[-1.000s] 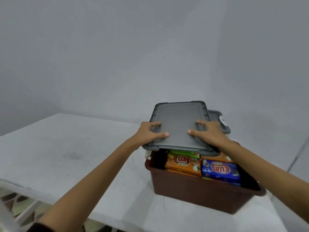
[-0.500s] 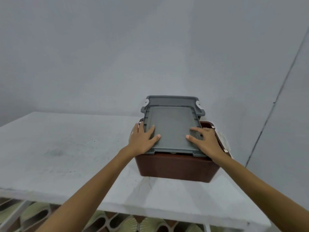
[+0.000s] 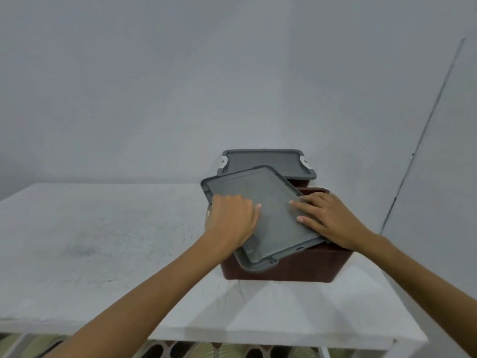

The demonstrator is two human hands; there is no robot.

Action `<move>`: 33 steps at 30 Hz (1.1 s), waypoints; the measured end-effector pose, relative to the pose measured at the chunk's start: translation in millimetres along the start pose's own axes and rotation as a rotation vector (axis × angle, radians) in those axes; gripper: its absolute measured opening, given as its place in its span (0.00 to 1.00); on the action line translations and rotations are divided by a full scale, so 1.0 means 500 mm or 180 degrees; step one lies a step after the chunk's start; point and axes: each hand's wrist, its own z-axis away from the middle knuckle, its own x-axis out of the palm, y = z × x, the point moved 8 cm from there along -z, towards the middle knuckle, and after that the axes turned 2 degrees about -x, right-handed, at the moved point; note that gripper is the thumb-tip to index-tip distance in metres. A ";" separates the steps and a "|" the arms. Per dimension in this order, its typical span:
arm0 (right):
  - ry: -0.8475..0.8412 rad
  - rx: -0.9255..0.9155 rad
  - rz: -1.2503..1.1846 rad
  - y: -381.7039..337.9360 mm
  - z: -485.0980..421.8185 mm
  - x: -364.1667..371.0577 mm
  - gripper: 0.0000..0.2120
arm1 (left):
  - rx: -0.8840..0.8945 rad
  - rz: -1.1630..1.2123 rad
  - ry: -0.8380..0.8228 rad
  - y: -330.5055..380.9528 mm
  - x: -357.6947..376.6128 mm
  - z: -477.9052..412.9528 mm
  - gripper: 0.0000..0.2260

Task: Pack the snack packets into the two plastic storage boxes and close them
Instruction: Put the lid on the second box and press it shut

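A white table fills the lower half of the view, set against a plain grey wall. The task's things stand at its far right corner.

The near brown box is a dark reddish tub, seen by its front wall and a strip of rim at its far right corner. On it lies a flat grey lid with a raised border. The lid is turned askew and not seated: its near corner hangs over the box's front wall and its far left corner juts out past the left side.

Just behind stands the second box, almost wholly hidden, with its own grey lid sitting square on top.

The right hand rests on the skewed lid's right edge, fingers straight and spread flat on the surface. The left hand covers the lid's left edge with the thumb laid on top. Its other fingers are smeared by motion, so I cannot tell whether they hook round the rim.

Small white latches show at both ends of the far lid.

The lid covers the inside of the near box. Below the table edge, patterned floor tiles are cut off by the frame.
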 end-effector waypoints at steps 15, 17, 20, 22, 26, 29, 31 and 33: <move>-0.0249 0.0768 -0.0514 -0.070 0.053 0.041 0.51 | 0.0556 0.0550 -0.1325 -0.109 0.229 -0.150 0.26; -0.0482 0.0739 -0.0481 -0.023 0.048 0.056 0.49 | 0.0572 0.0143 -0.1186 -0.115 0.212 -0.143 0.27; -0.0548 0.0732 -0.0404 0.029 0.035 0.067 0.45 | 0.0738 -0.0533 -0.0905 -0.117 0.173 -0.123 0.30; -0.0460 0.1028 -0.0501 0.052 0.029 0.062 0.33 | 0.0690 -0.0707 -0.0499 -0.116 0.137 -0.106 0.30; -0.0218 0.1470 -0.1163 0.086 0.017 0.037 0.30 | 0.0361 0.0492 0.0455 -0.152 0.088 -0.079 0.28; -0.0165 0.1502 -0.1427 0.100 0.006 0.033 0.41 | -0.0368 0.1875 0.0547 -0.224 0.109 -0.081 0.21; -0.0094 0.1643 -0.1517 0.097 0.000 0.017 0.34 | -0.1064 0.2585 -0.0022 -0.254 0.163 -0.109 0.18; -0.0079 0.1830 -0.1748 0.097 -0.012 0.015 0.29 | -0.1491 0.3019 -0.0775 -0.247 0.214 -0.129 0.21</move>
